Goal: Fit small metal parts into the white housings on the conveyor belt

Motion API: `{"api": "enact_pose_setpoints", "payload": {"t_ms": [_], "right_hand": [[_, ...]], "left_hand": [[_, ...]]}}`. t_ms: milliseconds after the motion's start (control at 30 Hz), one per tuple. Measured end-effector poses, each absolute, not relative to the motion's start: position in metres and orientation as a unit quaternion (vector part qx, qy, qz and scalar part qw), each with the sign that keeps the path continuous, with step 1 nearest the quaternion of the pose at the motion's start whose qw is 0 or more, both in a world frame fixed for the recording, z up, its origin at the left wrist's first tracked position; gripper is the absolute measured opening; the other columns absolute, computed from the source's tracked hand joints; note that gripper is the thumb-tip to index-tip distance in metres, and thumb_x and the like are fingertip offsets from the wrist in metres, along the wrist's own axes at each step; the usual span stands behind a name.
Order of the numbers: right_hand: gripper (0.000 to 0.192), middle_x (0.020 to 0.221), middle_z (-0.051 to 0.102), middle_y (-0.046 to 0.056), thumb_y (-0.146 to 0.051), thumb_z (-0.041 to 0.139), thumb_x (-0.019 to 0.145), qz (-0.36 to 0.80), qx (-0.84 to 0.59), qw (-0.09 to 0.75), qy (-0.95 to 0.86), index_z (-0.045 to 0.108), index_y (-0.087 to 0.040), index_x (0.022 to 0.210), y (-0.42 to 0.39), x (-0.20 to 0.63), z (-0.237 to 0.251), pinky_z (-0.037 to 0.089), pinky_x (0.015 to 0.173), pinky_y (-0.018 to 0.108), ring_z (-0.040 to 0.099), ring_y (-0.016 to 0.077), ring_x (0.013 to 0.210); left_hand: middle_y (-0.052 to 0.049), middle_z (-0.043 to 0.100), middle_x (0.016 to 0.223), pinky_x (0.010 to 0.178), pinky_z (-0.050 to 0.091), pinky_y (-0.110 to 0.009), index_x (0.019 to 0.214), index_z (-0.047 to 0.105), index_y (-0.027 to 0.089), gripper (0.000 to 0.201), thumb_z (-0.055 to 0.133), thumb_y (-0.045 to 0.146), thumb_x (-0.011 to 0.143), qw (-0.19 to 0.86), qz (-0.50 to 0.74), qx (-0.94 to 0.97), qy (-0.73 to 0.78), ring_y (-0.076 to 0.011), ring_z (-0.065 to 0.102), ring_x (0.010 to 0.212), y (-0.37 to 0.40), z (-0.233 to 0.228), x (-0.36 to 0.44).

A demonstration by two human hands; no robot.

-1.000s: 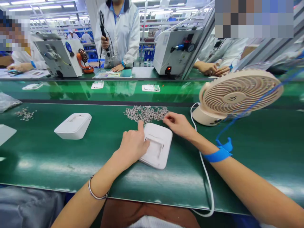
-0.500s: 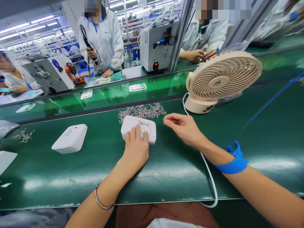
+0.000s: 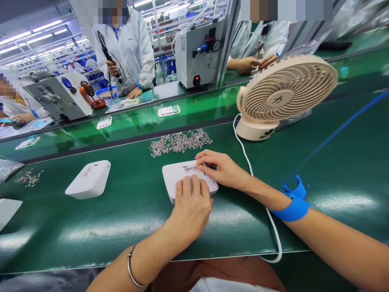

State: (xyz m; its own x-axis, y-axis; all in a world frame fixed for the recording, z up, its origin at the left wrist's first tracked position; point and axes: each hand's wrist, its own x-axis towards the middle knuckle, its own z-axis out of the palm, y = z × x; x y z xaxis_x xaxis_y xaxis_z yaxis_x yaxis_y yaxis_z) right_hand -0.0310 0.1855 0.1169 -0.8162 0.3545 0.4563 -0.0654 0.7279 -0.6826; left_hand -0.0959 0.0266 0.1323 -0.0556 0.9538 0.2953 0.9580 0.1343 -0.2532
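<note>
A white plastic device housing (image 3: pixel 172 174) lies on the green bench with a recessed compartment facing up. My left hand (image 3: pixel 193 205) holds it from the near side, fingers bent over its top face. My right hand (image 3: pixel 220 168) reaches the right part of the recess, thumb and index finger pinched together. Whatever sits between those fingertips is too small or hidden to make out. Just behind the housing spreads a pile of small metal parts (image 3: pixel 180 142), apart from both hands.
Another white housing (image 3: pixel 88 178) stands to the left, near a few loose metal parts (image 3: pixel 31 177). A beige fan (image 3: pixel 279 99) with a white cable (image 3: pixel 244 150) is at right. Circuit-board panels (image 3: pixel 169 110) lie on the belt behind. Co-workers (image 3: pixel 124 52) stand across it.
My right hand has moved left from beside the metal parts onto the housing. The housing has come nearer and rightward with my left hand.
</note>
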Motion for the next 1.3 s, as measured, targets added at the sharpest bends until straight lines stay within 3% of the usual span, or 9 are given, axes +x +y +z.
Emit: {"api": "enact_pose_setpoints", "payload": {"t_ms": [133, 333, 600, 800, 1000, 1200, 1300], "right_hand": [[0.015, 0.087, 0.057, 0.006, -0.01, 0.043, 0.08, 0.295, -0.077, 0.282, -0.91, 0.055, -0.016, 0.072, 0.183, -0.033, 0.116, 0.041, 0.071, 0.03, 0.054, 0.0175, 0.079], [0.014, 0.086, 0.058, 0.008, -0.009, 0.042, 0.079, 0.208, -0.12, 0.288, -0.927, 0.054, -0.015, 0.074, 0.177, -0.035, 0.114, 0.04, 0.068, 0.031, 0.053, 0.0183, 0.073], [0.022, 0.109, 0.058, 0.009, -0.017, 0.042, 0.087, 0.271, -0.089, 0.318, -0.904, 0.064, -0.017, 0.088, 0.178, -0.022, 0.102, 0.048, 0.084, 0.038, 0.057, 0.0234, 0.097], [0.025, 0.118, 0.053, 0.012, -0.017, 0.041, 0.087, 0.21, -0.054, 0.285, -0.934, 0.065, -0.017, 0.097, 0.18, -0.014, 0.105, 0.05, 0.084, 0.041, 0.056, 0.0253, 0.1], [0.024, 0.112, 0.054, 0.013, -0.017, 0.041, 0.086, 0.186, -0.016, 0.277, -0.943, 0.064, -0.016, 0.093, 0.181, -0.015, 0.111, 0.05, 0.078, 0.038, 0.057, 0.0254, 0.093], [0.008, 0.079, 0.057, 0.003, -0.018, 0.049, 0.073, 0.315, -0.152, 0.296, -0.889, 0.054, -0.017, 0.079, 0.185, -0.032, 0.107, 0.046, 0.065, 0.029, 0.054, 0.0165, 0.069], [0.01, 0.076, 0.056, 0.002, -0.026, 0.052, 0.071, 0.375, -0.184, 0.302, -0.857, 0.053, -0.018, 0.077, 0.186, -0.039, 0.103, 0.045, 0.061, 0.026, 0.053, 0.0152, 0.065]], "left_hand": [[-0.012, 0.05, 0.13, 0.089, 0.042, -0.038, 0.116, 0.055, 0.008, 0.039, 0.042, 0.032, 0.088, 0.192, -0.007, -0.652, -0.734, -0.0264, 0.049, 0.107, 0.028, 0.131, -0.093], [-0.011, 0.048, 0.133, 0.087, 0.044, -0.037, 0.123, 0.051, 0.008, 0.044, 0.039, 0.033, 0.089, 0.187, -0.002, -0.636, -0.749, -0.0263, 0.05, 0.108, 0.031, 0.13, -0.09], [-0.012, 0.049, 0.132, 0.087, 0.044, -0.038, 0.123, 0.052, 0.009, 0.044, 0.039, 0.033, 0.089, 0.167, -0.009, -0.635, -0.754, -0.027, 0.05, 0.109, 0.033, 0.128, -0.091], [-0.012, 0.05, 0.131, 0.087, 0.043, -0.039, 0.124, 0.051, 0.01, 0.044, 0.038, 0.033, 0.089, 0.166, -0.019, -0.632, -0.757, -0.0271, 0.05, 0.11, 0.033, 0.126, -0.089], [-0.013, 0.052, 0.129, 0.086, 0.043, -0.039, 0.122, 0.052, 0.007, 0.043, 0.036, 0.03, 0.089, 0.2, -0.01, -0.628, -0.752, -0.0269, 0.051, 0.107, 0.034, 0.125, -0.087], [-0.012, 0.053, 0.123, 0.085, 0.042, -0.038, 0.121, 0.051, 0.009, 0.039, 0.038, 0.024, 0.087, 0.18, 0.009, -0.641, -0.746, -0.0252, 0.049, 0.104, 0.032, 0.129, -0.09], [-0.013, 0.055, 0.116, 0.084, 0.042, -0.039, 0.115, 0.054, 0.011, 0.034, 0.041, 0.024, 0.086, 0.147, 0.003, -0.646, -0.749, -0.0255, 0.049, 0.102, 0.035, 0.135, -0.094]]}}
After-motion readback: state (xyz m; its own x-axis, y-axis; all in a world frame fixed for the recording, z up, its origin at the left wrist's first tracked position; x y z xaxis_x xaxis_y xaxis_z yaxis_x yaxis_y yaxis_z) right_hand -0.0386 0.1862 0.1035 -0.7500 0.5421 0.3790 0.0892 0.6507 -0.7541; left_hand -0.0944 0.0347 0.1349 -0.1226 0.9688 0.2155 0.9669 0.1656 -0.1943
